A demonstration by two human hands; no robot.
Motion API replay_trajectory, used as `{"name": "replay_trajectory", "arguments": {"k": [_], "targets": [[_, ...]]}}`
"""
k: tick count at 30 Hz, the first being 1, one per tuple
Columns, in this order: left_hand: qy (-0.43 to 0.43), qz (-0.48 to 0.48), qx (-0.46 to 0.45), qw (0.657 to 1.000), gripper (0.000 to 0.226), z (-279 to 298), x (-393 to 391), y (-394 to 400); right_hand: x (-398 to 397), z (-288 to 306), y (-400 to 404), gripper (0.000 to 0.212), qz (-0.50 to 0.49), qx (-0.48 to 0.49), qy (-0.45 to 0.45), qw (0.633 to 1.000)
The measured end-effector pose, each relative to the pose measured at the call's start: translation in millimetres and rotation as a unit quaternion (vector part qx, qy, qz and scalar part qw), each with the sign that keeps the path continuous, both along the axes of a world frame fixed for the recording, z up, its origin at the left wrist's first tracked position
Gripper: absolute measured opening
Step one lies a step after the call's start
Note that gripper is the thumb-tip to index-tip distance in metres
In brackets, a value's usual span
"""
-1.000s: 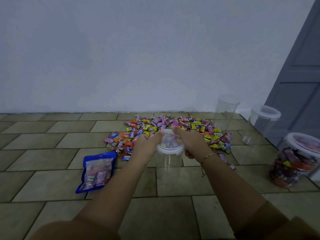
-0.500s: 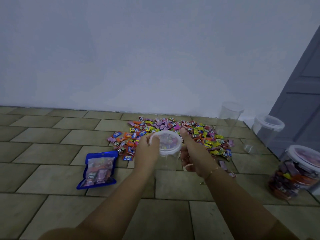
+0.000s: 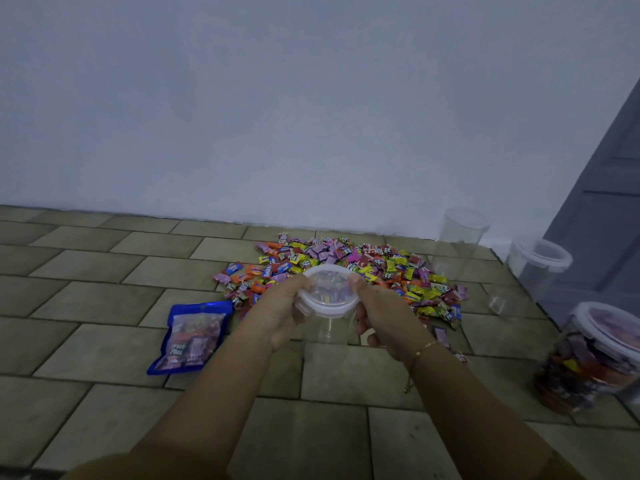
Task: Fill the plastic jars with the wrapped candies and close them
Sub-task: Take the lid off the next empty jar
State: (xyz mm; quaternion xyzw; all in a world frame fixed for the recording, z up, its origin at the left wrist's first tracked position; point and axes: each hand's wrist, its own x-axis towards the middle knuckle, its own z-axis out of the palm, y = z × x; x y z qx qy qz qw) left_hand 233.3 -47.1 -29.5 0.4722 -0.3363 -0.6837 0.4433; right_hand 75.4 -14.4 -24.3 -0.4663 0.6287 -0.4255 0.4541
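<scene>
Both hands clamped on lidded clear jar [image 3: 327, 327]: left hand [image 3: 280, 315] & right hand [image 3: 382, 315] curled round lid [image 3: 327, 289] rim, candy pile [image 3: 381, 268] just beyond.

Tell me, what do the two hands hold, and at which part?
Both hold one clear jar at its white lid: left hand and right hand grip opposite sides of the rim.

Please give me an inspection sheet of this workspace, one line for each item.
Surface: tiled floor, bare tiles near the camera.
Job's things: candy pile by the wall; held jar, lid on top; filled jar, closed; two empty jars.
Clutter: blue candy bag.
Grippers: left hand and right hand grip the lid's rim.
Cables: nothing seen.
Surroundings: white wall, grey door.
</scene>
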Motion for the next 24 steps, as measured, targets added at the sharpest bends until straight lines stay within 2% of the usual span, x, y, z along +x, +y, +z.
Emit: {"name": "replay_trajectory", "arguments": {"k": [3,6,11,15,18,24], "targets": [[0.069,-0.023,0.044,0.996,0.013,2,3,1,-2,-1,-2,0.052,-0.005,-0.017,0.006,1.0],[0.09,-0.035,0.062,0.993,0.029,4,4,2,-1,-1,-6,0.049,-0.007,-0.026,0.006,1.0],[0.068,-0.03,0.08,0.994,0.022,5,3,5,0,-2,-18,0.047,-0.025,-0.097,0.094,0.991],[0.07,-0.07,0.095,0.991,0.027,12,5,7,10,-4,-22,0.045,0.006,-0.098,0.101,0.99],[0.035,-0.095,0.111,0.989,0.028,16,9,7,12,-6,-27,0.044,0.017,-0.108,0.103,0.989],[0.019,-0.089,0.102,0.991,0.032,21,9,5,12,-2,-35,0.044,0.032,-0.116,0.103,0.987]]}}
